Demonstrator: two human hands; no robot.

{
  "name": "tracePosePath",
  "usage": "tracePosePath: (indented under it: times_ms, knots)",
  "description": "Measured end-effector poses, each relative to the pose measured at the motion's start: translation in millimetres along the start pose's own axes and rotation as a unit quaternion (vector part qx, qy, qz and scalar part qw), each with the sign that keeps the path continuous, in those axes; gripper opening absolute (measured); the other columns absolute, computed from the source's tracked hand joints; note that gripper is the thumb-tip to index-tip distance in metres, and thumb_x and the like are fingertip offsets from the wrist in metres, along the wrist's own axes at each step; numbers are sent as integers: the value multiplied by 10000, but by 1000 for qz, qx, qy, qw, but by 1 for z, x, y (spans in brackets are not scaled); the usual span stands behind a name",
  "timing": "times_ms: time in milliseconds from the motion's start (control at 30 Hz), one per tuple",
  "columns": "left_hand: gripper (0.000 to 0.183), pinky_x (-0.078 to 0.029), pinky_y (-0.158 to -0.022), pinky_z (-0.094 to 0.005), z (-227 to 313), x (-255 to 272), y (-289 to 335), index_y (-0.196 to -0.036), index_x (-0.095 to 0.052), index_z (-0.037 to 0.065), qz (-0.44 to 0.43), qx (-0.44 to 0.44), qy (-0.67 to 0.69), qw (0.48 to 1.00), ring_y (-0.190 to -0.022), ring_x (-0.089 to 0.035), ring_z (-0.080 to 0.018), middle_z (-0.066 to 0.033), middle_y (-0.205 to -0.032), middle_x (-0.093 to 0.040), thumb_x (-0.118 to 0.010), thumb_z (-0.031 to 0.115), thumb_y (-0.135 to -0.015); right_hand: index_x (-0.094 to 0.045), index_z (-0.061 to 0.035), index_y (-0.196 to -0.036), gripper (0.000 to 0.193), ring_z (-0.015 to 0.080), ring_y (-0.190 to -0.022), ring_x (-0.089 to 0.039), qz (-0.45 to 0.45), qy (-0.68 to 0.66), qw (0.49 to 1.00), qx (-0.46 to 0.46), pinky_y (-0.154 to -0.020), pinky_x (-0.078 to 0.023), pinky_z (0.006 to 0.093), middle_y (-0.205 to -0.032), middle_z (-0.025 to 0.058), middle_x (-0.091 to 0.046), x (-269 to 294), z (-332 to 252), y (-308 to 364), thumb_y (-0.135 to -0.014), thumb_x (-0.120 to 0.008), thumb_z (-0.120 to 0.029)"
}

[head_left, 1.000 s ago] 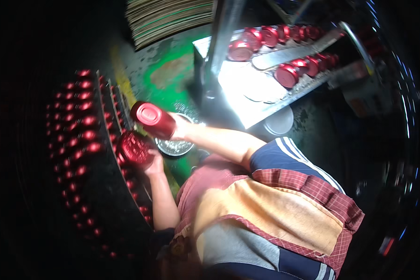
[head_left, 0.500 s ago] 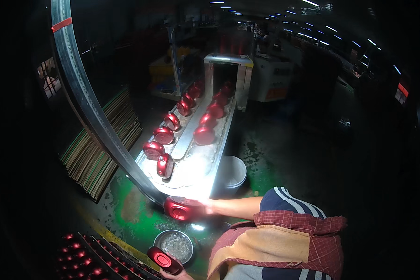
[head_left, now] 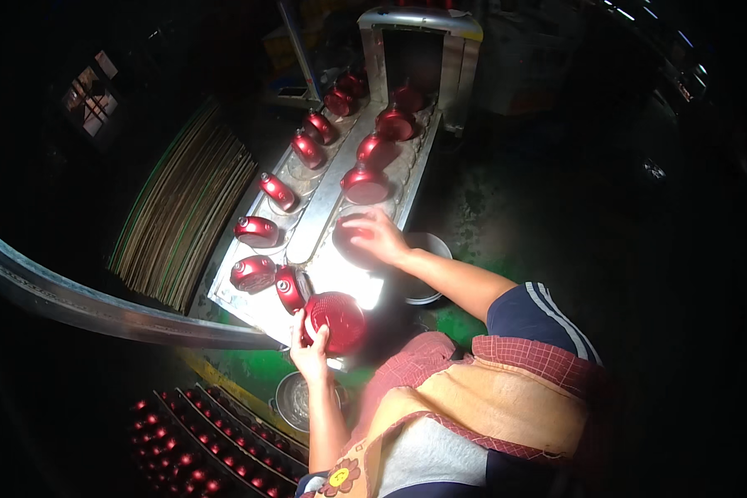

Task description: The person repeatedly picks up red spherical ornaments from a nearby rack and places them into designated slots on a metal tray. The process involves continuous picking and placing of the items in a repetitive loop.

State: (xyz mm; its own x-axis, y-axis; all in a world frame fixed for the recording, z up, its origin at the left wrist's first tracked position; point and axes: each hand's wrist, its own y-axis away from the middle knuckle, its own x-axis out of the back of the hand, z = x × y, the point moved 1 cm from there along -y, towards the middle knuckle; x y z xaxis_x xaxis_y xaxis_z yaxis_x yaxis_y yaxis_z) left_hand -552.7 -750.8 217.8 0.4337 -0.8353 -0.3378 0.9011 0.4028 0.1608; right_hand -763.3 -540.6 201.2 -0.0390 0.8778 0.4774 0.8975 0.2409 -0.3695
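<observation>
My left hand (head_left: 310,355) is closed on a red metallic rounded housing (head_left: 340,324) with a dotted mesh face, held over the near end of a lit conveyor (head_left: 315,212). Farther up the right lane, my right hand (head_left: 383,239) reaches over a blurred red housing (head_left: 350,246), its fingers stretched out and apart. Past it, more red housings (head_left: 365,184) sit in a row. Along the left lane stand other red housings (head_left: 257,231) with small knobs on top, and one tilted red housing (head_left: 291,287) is close to my left hand.
A metal arch (head_left: 419,18) spans the conveyor's far end. A curved metal beam (head_left: 108,311) crosses at left, before stacked boards (head_left: 187,207). A white bucket (head_left: 440,249) stands right of the conveyor. Below are a metal basin (head_left: 293,405) and racks of red pieces (head_left: 174,452).
My left hand has brought its housing up from beside the basin to the conveyor. My right hand has moved forward over the right lane, its fingers now spread. The view has shifted.
</observation>
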Motion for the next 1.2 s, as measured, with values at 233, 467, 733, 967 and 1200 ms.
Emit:
tracePosePath:
  times_ms: [233,467,733,967,1200]
  knots:
    - [582,-398,-1086,-426,-58,-146,-139,-1294,-661,193,137,-176,-457,861,-1259,-501,-330,-120,-1390,-492,-829,143,-739,-735,-339,-1117,361,307,-1246,-494,2,92,995,24,-1021,-463,396,-1371,66,-494,-3,72,-89,-794,-773,-183]
    - [508,-396,-1064,-450,-111,-215,-188,-1311,-635,213,115,-148,-507,842,-1242,-498,-350,-114,-1409,-469,-755,172,-819,-683,-358,-1211,465,332,-1248,-459,-51,124,991,-11,-1010,-468,437,-1362,71,-466,-13,136,-124,-794,-755,-168]
    - [389,-408,-1012,-451,-126,-256,-237,-1201,-694,90,38,-213,-523,824,-1173,-505,-367,-145,-1181,-600,-637,56,-819,-621,-329,-1326,666,365,-1310,-386,51,89,987,121,-1095,-372,436,-1399,153,-449,53,195,-201,-727,-783,-87]
    - [422,-404,-1027,-367,-141,-293,-296,-1240,-696,162,66,-191,-517,832,-1079,-520,-270,-40,-1108,-694,-754,128,-824,-452,-125,-1445,898,364,-1293,-413,-45,184,976,-105,-1110,-369,417,-1368,142,-468,87,322,-301,-646,-858,-169]
    - [298,-470,-894,-369,-146,-344,-338,-1067,-731,123,78,-200,-537,816,-987,-571,-264,-44,-1031,-696,-737,147,-770,-516,-123,-1382,748,379,-1258,-429,-7,288,944,-164,-1049,-430,438,-1327,147,-481,101,363,-327,-727,-854,-249]
